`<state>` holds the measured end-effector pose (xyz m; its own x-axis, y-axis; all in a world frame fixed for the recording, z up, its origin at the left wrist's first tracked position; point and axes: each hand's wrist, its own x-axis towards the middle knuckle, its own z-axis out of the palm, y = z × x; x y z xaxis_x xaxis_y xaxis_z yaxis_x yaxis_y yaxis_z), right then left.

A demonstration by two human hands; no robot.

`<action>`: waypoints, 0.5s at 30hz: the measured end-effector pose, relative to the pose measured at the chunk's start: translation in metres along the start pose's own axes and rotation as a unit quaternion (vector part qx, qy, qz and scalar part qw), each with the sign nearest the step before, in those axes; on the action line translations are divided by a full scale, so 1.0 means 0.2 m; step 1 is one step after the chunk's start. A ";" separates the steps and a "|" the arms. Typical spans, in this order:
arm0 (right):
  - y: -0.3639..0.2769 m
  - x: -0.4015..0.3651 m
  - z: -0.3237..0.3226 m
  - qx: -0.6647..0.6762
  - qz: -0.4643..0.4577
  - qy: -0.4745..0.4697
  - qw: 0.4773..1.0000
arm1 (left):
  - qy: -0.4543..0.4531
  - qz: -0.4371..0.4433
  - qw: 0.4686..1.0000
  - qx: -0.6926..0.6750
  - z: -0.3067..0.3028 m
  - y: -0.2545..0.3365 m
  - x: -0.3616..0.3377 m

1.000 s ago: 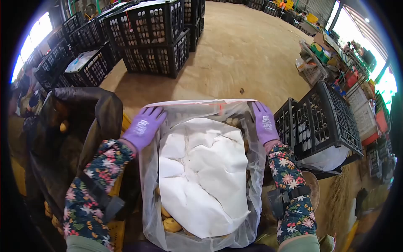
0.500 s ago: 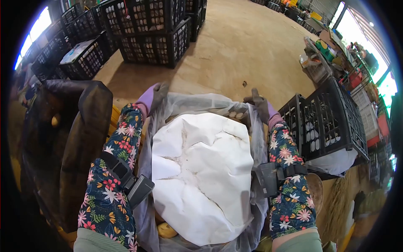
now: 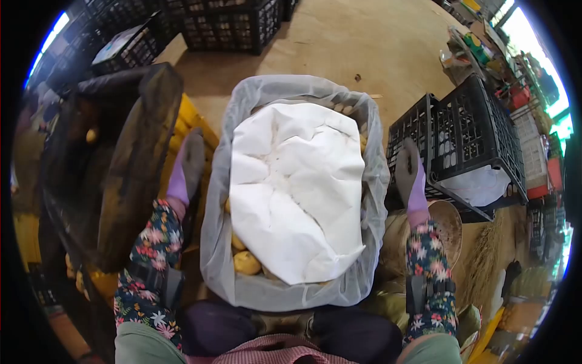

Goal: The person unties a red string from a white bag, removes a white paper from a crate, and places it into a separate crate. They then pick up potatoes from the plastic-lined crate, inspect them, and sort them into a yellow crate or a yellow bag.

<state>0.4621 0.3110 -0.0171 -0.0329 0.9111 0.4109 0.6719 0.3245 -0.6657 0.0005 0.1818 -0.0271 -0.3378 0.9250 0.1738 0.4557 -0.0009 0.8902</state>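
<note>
In front of me stands a crate lined with a translucent plastic bag [image 3: 221, 267]. A crumpled white sheet [image 3: 297, 188] lies over its contents. Yellowish potatoes [image 3: 247, 262] show past the sheet's lower left edge, and more show at the upper right corner. My left hand [image 3: 193, 159], in a grey and purple glove, is held beside the crate's left side, fingers stretched out and holding nothing. On the right side, my right hand [image 3: 407, 173] wears a matching glove. It is apart from the liner, also with fingers extended and nothing in it.
At left, a dark cloth liner [image 3: 130, 176] hangs in a yellow crate [image 3: 203, 121]. Black slatted crates [image 3: 473, 133] stand at right, near a round tub [image 3: 445, 224]. Stacked black crates [image 3: 227, 27] are at the back on the brown floor [image 3: 327, 42].
Both hands have come away from the far corners of the liner and moved outward and nearer to me. The view has tilted down, showing the whole lined crate and my legs.
</note>
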 end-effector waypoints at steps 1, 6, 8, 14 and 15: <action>-0.05 -0.11 -0.03 0.059 -0.065 -0.011 0.996 | 0.015 0.053 0.998 0.013 0.01 0.09 -0.11; -0.13 -0.43 -0.21 -0.146 0.247 -0.292 0.912 | -0.244 -0.242 0.934 -0.096 -0.06 0.13 -0.64; -0.27 -0.44 -0.28 -0.147 0.109 -0.230 0.956 | -0.235 -0.161 0.954 -0.091 -0.21 0.03 -0.77; -0.99 -0.74 -0.08 -0.199 -0.150 -0.321 0.914 | -0.059 -0.095 0.994 0.013 -0.29 0.55 -0.85; -0.95 -0.84 0.09 -0.272 -0.188 -0.307 0.892 | -0.050 -0.052 0.997 0.007 -0.26 0.67 -0.86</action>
<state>0.3266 0.1015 0.0296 -0.6195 0.7849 0.0110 0.7818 0.6181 -0.0825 0.0773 0.0031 0.0830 -0.3008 0.9529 0.0382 0.4335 0.1009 0.8955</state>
